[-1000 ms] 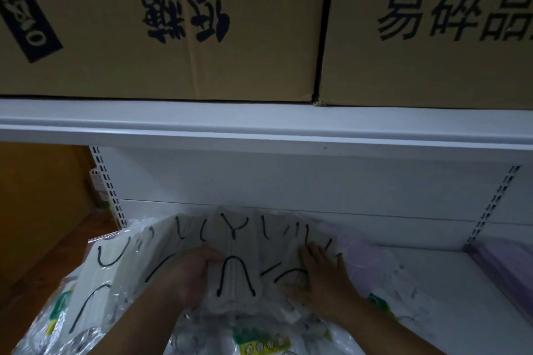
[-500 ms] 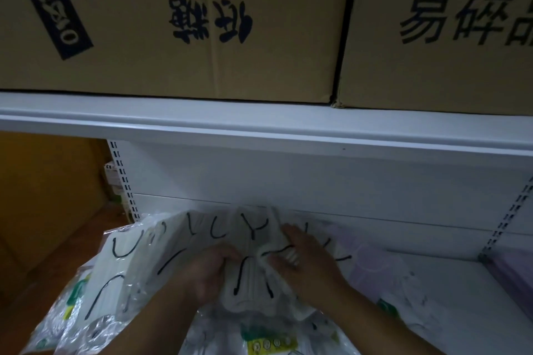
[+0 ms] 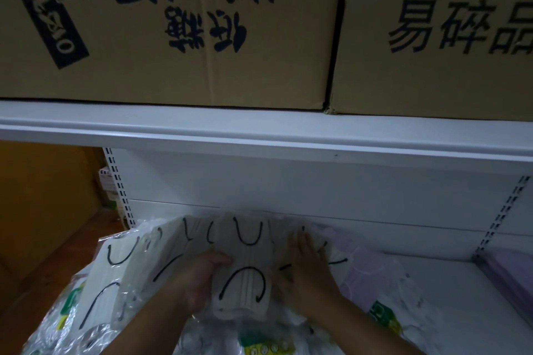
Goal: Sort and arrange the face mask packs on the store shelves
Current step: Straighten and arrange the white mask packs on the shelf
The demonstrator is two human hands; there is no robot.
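Observation:
Several clear packs of white face masks with black ear loops stand in a row on the white lower shelf [image 3: 450, 291]. The middle pack [image 3: 245, 277] sits between my hands. My left hand [image 3: 202, 282] grips its left edge, thumb on the front. My right hand [image 3: 305, 268] lies flat with straight fingers against the packs to its right. A loose pack [image 3: 115, 271] leans at the left. Lilac mask packs [image 3: 360, 271] lie to the right of my right hand. More packs with green labels [image 3: 259, 346] lie in front at the bottom edge.
Two large cardboard boxes [image 3: 187, 23] [image 3: 432, 37] with printed characters stand on the upper shelf [image 3: 259, 130] just above. Slotted uprights [image 3: 118, 181] [image 3: 501, 216] flank the bay. A purple stack [image 3: 513, 274] sits at the far right. An orange-brown wall and floor [image 3: 43, 210] lie at the left.
My right hand has slid from the middle pack's front to the packs on its right. The middle pack now stands straighter, with both loops showing. The view has shifted a little.

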